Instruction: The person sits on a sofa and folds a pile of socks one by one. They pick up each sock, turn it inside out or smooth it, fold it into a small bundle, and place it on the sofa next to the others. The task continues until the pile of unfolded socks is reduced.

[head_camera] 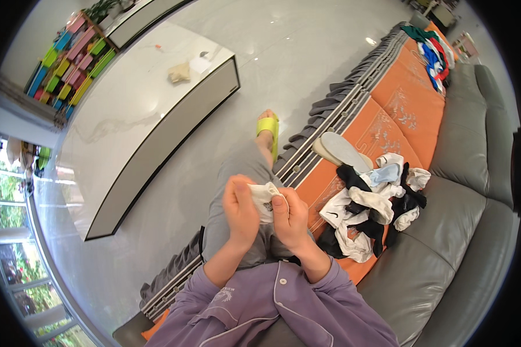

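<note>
Between my two hands is a white sock with a small dark mark on its front, held up over my lap. My left hand grips its left edge, and it looks slightly blurred. On the opposite edge, my right hand pinches the fabric with the thumb on top. To the right of my hands, a loose pile of black and white socks lies on the orange seat cover. One light blue piece of fabric rests among them.
Two insole-shaped pads lie beside the sock pile. Colourful clothes are heaped at the sofa's far end. Left of me stands a low white-topped table bearing a tan packet. Grey leather cushions back the seat.
</note>
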The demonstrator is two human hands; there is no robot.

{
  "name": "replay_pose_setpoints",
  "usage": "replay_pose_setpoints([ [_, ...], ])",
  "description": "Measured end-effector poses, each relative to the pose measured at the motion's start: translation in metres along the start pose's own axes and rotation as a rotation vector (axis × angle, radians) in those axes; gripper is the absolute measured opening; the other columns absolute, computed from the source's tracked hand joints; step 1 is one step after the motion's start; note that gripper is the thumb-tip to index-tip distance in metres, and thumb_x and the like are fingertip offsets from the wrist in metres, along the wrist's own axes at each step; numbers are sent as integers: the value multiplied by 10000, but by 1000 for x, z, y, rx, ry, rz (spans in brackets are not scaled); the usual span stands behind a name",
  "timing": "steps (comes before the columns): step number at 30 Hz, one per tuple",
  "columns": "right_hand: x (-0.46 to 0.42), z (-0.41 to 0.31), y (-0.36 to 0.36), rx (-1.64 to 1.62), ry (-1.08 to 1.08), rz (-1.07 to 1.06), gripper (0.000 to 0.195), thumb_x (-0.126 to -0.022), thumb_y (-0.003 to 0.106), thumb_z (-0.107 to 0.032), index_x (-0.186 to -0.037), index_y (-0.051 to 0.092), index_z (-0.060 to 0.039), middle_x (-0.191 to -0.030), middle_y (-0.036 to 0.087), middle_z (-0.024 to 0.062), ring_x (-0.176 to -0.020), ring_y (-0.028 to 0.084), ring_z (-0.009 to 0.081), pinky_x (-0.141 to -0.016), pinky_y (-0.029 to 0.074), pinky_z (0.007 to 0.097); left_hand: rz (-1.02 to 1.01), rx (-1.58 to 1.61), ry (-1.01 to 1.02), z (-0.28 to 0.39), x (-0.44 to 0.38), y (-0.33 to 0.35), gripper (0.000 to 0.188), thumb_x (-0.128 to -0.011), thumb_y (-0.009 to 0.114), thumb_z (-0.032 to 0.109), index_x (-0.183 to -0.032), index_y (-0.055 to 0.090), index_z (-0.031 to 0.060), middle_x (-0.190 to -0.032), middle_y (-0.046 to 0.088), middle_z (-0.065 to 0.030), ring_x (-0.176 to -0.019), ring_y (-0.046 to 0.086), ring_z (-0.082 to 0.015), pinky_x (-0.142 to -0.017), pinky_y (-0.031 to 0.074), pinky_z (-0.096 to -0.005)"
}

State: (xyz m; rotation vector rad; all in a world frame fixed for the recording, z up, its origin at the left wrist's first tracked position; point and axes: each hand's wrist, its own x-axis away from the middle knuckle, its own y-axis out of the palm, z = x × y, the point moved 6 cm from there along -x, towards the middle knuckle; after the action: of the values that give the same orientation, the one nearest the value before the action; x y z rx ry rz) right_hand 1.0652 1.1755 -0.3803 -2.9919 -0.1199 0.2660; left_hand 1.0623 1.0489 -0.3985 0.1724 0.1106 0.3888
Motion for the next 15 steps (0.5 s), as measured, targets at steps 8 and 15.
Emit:
replay_pose_setpoints([
  [8, -58, 102, -118, -135, 161, 327, 243, -956, 515, -215, -936, 614, 6, -783, 573, -21, -736, 497, 53, -639, 420, 222, -344, -153, -109, -35, -39, 68, 397, -953, 508, 165, -1297, 394, 3, -1277, 475, -156, -1167, 474, -199, -940, 415, -309],
  [15, -126, 269, -310, 426, 378, 534, 317, -916, 552, -292, -960, 602, 18, -717, 579, 32, -649, 543, 183, -615, 436, 325, -580, -52, -289, -62, -37, 99, 300, -962, 490, 152, -1218, 482, -4, -1331, 459, -140, -1188, 490, -216, -943, 443, -331],
])
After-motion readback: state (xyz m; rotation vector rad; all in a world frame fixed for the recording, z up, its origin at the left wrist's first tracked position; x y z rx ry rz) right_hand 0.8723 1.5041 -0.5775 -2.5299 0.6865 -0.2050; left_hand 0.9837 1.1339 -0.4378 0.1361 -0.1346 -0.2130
